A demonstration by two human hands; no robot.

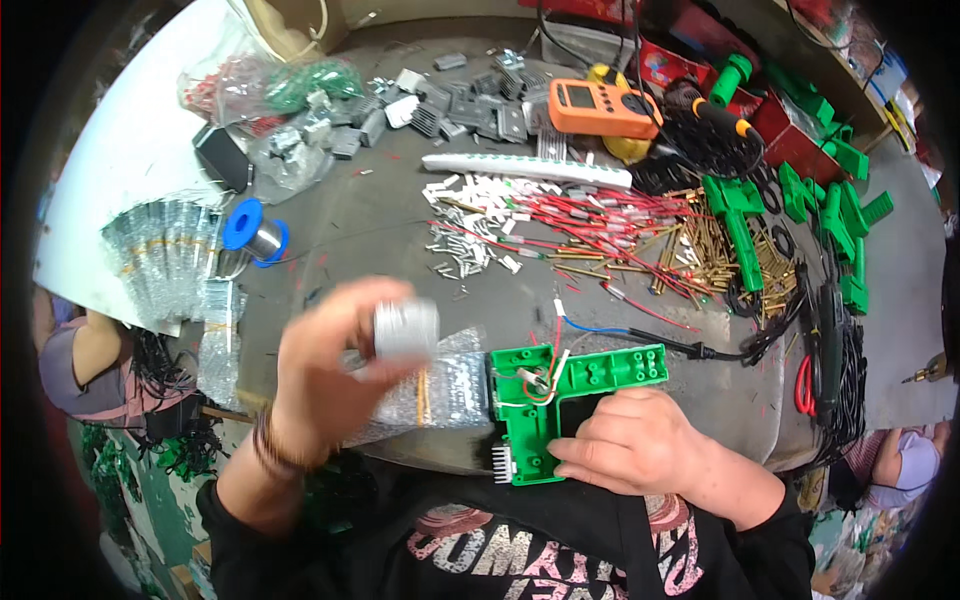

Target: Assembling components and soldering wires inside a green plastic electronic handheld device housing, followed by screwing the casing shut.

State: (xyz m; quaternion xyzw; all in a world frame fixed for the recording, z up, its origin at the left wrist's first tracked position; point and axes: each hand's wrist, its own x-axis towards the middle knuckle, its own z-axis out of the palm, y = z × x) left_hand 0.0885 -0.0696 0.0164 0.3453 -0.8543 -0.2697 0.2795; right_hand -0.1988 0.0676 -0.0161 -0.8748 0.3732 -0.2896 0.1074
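My left hand (pixel 322 375), smeared a little by motion, is raised over the near table edge. Between its thumb and fingers it grips a small grey ribbed metal block (pixel 407 328). My right hand (pixel 635 440) holds a green plastic housing half (pixel 610 369) by its lower side, the hollow inner face upward. Red and white wires (pixel 540 383) lie inside the housing, and a finned metal piece (pixel 502 465) sits at its lower left end. Just left of the housing lies a clear plastic-wrapped pack (pixel 450 390) with a yellow band, partly behind my left hand.
Beyond my hands lie white sleeves and red wires (pixel 590 215), brass-coloured rods (pixel 675 240) and grey metal blocks (pixel 440 105). An orange multimeter (pixel 605 108) stands behind them. At left are a blue solder spool (pixel 243 228) and banded packs (pixel 165 240); green housings (pixel 735 225) lie at right.
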